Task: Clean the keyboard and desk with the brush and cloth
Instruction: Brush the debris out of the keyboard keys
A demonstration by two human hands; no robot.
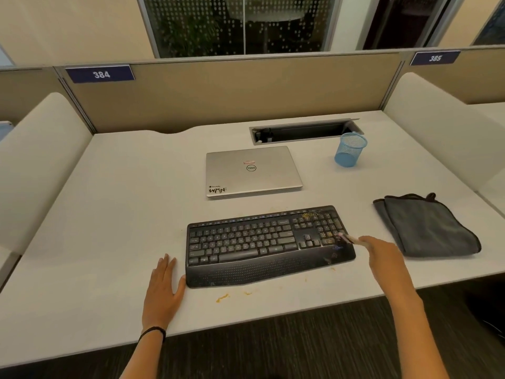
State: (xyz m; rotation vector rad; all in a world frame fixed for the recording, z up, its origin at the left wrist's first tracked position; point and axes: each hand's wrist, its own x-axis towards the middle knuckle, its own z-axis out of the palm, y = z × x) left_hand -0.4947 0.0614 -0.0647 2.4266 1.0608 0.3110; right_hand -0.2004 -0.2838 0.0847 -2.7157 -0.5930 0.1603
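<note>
On the tabletop (109, 214) in front of me the keyboard (262, 242) lies flat, and my right hand (382, 250) grips the brush (348, 238) by its handle, tip over the number pad. My left hand (162, 285) lies flat just beside the keyboard's left edge, fingers (164, 266) straight and holding nothing, thumb about touching the casing. Step in hand, I judge: sweeping the yellow crumbs (310, 215) off the number-pad keys. To do it well I'd use short light strokes along the key rows, all toward one edge, bristles into the gaps, the left hand bracing the keyboard so it doesn't slide. Push the debris toward the specks (222, 297) at the front edge, so the cloth (426, 228), folded and untouched to the right, takes it all in one wipe. Counts: one keyboard, one brush, one cloth, one closed laptop (252, 170), one blue mesh cup (349, 150), two crumb patches on the keys, a few specks on the tabletop.
</note>
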